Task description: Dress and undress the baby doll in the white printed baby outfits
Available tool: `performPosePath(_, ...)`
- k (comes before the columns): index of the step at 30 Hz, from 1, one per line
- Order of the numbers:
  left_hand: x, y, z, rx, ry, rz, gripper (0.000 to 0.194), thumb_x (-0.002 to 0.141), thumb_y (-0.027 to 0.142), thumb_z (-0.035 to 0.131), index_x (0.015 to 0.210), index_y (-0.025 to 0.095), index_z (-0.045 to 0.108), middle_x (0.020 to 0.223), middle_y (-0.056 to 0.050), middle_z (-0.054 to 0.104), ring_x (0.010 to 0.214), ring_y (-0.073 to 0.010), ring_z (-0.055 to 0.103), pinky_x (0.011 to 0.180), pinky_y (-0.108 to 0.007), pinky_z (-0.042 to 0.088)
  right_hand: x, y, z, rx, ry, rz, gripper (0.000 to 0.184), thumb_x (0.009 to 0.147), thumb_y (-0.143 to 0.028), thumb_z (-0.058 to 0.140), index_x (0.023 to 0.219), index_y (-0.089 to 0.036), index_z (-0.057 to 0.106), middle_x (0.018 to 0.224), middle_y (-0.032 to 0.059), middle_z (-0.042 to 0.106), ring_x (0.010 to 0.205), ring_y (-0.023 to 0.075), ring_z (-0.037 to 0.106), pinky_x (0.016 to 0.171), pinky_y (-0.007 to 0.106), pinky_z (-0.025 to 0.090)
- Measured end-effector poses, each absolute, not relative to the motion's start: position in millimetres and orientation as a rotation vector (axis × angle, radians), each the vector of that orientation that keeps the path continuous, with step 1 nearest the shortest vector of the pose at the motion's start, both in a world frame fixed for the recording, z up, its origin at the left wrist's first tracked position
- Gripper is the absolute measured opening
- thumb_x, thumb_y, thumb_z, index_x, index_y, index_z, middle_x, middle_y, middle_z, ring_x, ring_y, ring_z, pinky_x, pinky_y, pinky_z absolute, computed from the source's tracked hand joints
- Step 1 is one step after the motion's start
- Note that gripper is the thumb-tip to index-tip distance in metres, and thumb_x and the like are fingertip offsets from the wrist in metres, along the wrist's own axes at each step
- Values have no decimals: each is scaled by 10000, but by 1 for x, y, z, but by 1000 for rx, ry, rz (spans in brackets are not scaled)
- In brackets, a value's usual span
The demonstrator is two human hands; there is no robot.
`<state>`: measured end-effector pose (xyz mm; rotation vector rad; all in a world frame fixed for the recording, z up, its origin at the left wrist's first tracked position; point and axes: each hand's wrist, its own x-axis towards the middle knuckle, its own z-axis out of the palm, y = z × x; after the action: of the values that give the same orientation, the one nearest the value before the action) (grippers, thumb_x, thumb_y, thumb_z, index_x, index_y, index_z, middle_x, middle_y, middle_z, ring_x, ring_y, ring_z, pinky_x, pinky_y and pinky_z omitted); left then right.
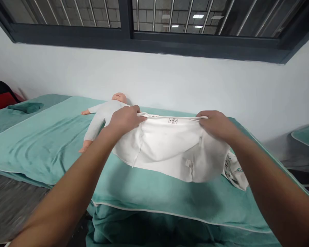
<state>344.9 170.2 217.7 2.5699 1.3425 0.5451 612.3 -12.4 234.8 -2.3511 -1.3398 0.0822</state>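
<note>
White cloth garment [167, 144] suspended above the teal plush-covered bed [164, 193], long axis left to right. My left fingers [136, 118] and right fingers [205, 113] are pinched closed on its upper edge, well apart. White-suited baby doll [106, 111] lies beyond, nearer my left fingers.

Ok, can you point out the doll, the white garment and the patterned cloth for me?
Doll [108, 110]: head view, on its torso.
White garment [167, 145]: head view, middle of the fabric hanging between the hands.
Patterned cloth [234, 171]: head view, on its visible part.
</note>
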Motion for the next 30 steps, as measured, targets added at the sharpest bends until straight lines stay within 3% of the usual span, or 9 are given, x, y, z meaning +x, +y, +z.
performPosePath(3,365,170,187,2707,1400,645,275,970,395,483,1106,193,610,963,-117,656,915,-312,623,763,-429,472,607,13,210,-2396,-1417,-46,356,857,-144,454,1090,-159,723,1069,151,728,946,295,658,808,420,497)
performPosePath(5,381,161,158,2755,1364,726,308,1008,286,368,1182,166,592,1143,-160,623,1077,-331,587,847,-466,475,592,27,177,-2374,-1436,-121,457,876,-100,421,1281,-78,632,1265,243,657,1156,368,604,946,517,474)
performPosePath(8,406,141,107,2730,1119,602,351,987,149,327,1199,166,607,1249,-153,624,1227,-287,548,985,-436,466,558,45,115,-2219,-1533,-121,575,857,-24,397,1417,-56,521,1531,224,485,1433,335,410,1181,488,331)
performPosePath(10,421,131,77,2694,1089,515,311,946,120,409,1151,161,640,1228,-137,674,1212,-252,597,1013,-391,484,537,54,77,-2217,-1525,-17,552,902,-110,434,1451,-84,491,1521,182,523,1420,286,457,1192,421,351)
performPosePath(11,427,129,64,2677,1090,483,304,940,124,428,1148,153,648,1277,-143,672,1252,-251,592,1049,-390,478,530,58,62,-2252,-1466,22,534,921,-147,429,1446,-66,486,1503,208,537,1414,310,470,1193,460,348)
performPosePath(14,441,134,43,2620,1156,433,370,973,200,417,1271,105,614,1513,-195,534,1456,-299,446,1147,-456,427,526,68,39,-2346,-1291,79,577,969,-268,419,1481,-1,410,1577,287,418,1510,392,331,1224,562,253)
performPosePath(16,447,144,41,2555,1257,393,463,996,267,389,1395,85,539,1599,-213,431,1523,-318,354,1170,-493,408,534,74,37,-2384,-1221,119,629,981,-311,418,1503,33,352,1624,313,318,1554,404,230,1241,560,215)
performPosePath(23,453,168,48,2434,1446,395,668,995,373,367,1610,129,272,1711,-177,203,1559,-370,267,1135,-564,443,564,78,44,-2368,-1275,51,673,1007,-317,350,1563,45,242,1667,303,207,1563,381,205,1241,527,235)
performPosePath(30,471,187,47,2395,1504,463,684,1019,412,292,1643,156,180,1729,-133,147,1575,-340,233,1135,-538,456,592,95,42,-2328,-1386,-149,651,1013,-302,353,1566,35,285,1633,264,319,1522,350,297,1249,470,248)
